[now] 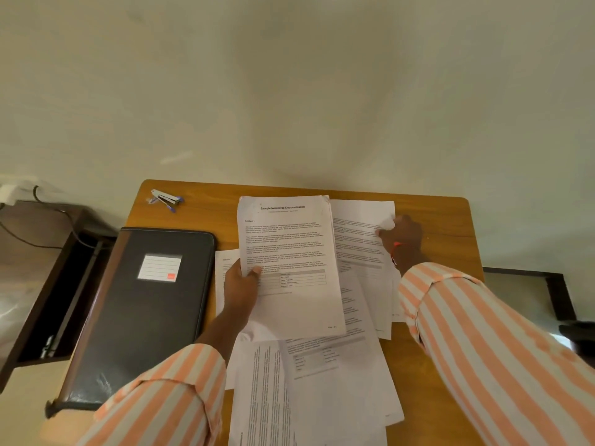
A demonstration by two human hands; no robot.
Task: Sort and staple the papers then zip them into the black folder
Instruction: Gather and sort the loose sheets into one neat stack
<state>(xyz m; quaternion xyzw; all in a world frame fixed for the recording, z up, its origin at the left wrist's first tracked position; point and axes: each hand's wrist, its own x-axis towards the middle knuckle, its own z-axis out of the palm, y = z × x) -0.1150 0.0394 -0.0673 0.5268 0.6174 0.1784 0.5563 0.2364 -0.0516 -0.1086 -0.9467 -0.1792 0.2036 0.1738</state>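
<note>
papers [322,365] lie loose across the desk [450,220] — sorting underway; left hand [240,284] grips a gathered stack [289,252], right hand [399,233] pinches a far sheet [360,226]. stapler [165,198] untouched, black folder [145,304] closed — stapling, zipping remain.

The left hand [241,284] reaches forward from a striped sleeve [167,391] and grips a stack of pages [289,246] at its left edge, thumb on top and fingers hidden beneath. The right arm stretches farther out, with a red thread [394,249] round the bare wrist past the cuff. The right hand [402,233] lies knuckles up, its fingers curled to pinch the far corner of a single sheet [360,220].
</note>
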